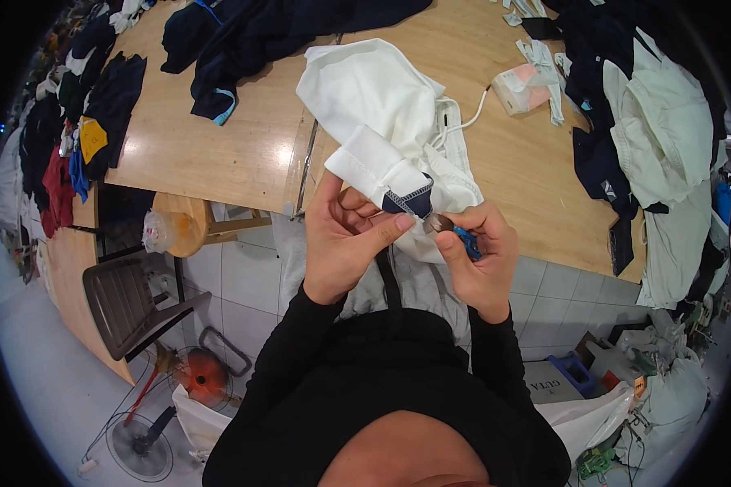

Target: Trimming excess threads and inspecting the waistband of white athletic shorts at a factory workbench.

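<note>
My left hand grips the folded end of a white garment, thumb on top and fingers beneath. At that end is a navy piece edged with pale overlock stitching. Close to its right edge, my right hand is closed around small thread snips, whose blue handle and metal end show between the fingers. The snips' tip is beside the navy piece; whether they touch cannot be made out. The rest of the white garment spreads over the table, with a white drawcord trailing from it.
The wooden table carries navy garments at the back and piled white garments at right. A small box with white scraps lies nearby. A stool, brown chair and fans stand left.
</note>
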Demonstrator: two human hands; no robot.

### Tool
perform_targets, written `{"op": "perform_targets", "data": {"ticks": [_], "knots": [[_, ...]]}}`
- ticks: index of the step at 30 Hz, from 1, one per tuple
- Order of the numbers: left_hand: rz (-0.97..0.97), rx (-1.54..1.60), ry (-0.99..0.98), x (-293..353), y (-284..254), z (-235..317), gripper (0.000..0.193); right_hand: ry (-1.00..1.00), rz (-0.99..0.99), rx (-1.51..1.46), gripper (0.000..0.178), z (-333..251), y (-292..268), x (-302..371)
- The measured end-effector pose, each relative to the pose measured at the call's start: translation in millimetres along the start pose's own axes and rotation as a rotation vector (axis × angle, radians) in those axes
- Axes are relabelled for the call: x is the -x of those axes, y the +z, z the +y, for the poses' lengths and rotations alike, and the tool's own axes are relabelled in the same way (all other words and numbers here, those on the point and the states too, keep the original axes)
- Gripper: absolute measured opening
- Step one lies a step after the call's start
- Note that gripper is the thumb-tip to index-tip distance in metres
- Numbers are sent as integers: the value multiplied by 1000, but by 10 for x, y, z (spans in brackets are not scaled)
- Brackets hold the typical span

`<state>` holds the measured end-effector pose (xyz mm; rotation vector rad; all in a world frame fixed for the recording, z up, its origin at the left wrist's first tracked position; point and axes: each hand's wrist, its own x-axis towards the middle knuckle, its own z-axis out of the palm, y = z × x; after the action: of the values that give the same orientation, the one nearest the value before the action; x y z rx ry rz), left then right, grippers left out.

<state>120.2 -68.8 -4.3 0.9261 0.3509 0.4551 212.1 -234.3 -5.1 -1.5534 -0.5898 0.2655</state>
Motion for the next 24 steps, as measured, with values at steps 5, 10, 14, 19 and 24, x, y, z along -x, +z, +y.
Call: {"op": "perform_targets", "data": {"ticks": [5,10,14,19,24], "knots": [[-19,61,-19,-3,-12,2,82,5,-49,84,30,-52,-51,25],[-42,86,-12,-11,-41,-26,84,-10,-31,138,30,-49,-27,30],[-61,79,6,-10,-55,-30,85,-31,-22,122,31,-80,3,21],[-75,67,22,2,-78,-25,85,-56,-69,216,31,-109,-33,14],[-63,69,3,8,-31,29,84,-68,-49,215,31,-125,-13,-1]]}}
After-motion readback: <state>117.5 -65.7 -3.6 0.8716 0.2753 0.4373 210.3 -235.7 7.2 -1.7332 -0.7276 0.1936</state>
